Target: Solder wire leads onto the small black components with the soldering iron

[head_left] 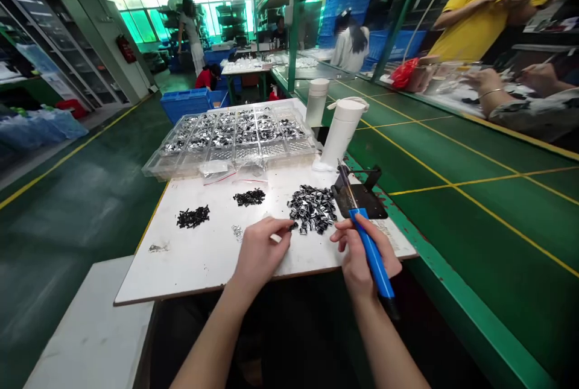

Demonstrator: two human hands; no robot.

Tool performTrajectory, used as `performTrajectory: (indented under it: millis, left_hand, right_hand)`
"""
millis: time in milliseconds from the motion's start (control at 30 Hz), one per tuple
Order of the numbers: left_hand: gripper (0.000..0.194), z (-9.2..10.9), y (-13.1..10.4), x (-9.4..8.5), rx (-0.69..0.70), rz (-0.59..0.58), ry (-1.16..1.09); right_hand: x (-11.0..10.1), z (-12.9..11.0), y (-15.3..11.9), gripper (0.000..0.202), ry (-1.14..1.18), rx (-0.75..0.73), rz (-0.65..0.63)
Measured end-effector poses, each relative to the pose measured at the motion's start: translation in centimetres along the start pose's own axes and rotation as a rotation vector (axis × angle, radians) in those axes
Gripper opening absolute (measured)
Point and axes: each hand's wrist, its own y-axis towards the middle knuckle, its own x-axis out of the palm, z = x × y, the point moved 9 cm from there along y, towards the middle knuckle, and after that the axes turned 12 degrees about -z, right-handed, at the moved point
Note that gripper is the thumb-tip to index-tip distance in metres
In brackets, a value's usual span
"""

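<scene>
My left hand (265,247) pinches a small black part (294,226) at the near left edge of a pile of shiny black pieces (313,208). In my right hand (364,250) lies a soldering iron (373,253) with a blue handle, its metal tip pointing up and away over a black stand (366,196). To the left are two heaps of small black parts, the nearer heap (193,216) and the farther heap (249,197). A few tiny clear or metallic bits (237,232) lie beside my left hand. All rest on a white board (190,268).
A clear compartment tray (181,166) full of shiny pieces stands at the back of the board, with plastic bags (217,170) before it. Two white bottles, one nearer (339,132) and one farther (317,102), stand right of it. Co-workers sit and stand beyond, one in yellow (474,9).
</scene>
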Motion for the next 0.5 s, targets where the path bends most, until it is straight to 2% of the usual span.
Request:
performTrajectory:
  millis: [100,167,233,300,333,433,500]
  left_hand:
    - [0.029,0.9,4.5,1.9,-0.004,-0.023,0.148]
    - [0.031,1.0,6.2,2.8,-0.035,-0.048,0.254]
    - [0.032,0.7,6.3,3.1,-0.072,-0.058,0.325]
    - [0.035,0.1,5.2,3.0,-0.099,-0.024,0.370]
    - [0.045,-0.2,4.6,3.2,-0.091,-0.032,0.383]
    - [0.106,-1.7,3.6,4.7,-0.085,-0.148,0.374]
    - [0.128,-2.7,4.2,5.8,-0.115,-0.218,0.400]
  right_hand:
    - [-0.4,0.6,0.0,0.025,0.020,0.050,0.015]
    - [-0.5,1.0,-0.1,0.024,0.032,0.073,0.009]
    - [-0.5,1.4,-0.2,0.024,0.044,0.076,0.003]
    - [-0.7,1.5,-0.2,0.024,0.057,0.054,0.012]
    - [-0.8,1.5,-0.2,0.025,0.065,0.039,0.022]
    - [-0.9,1.8,-0.2,0.027,0.088,0.022,0.038]
    - [-0.8,2.1,-0.1,0.029,0.084,0.033,0.025]
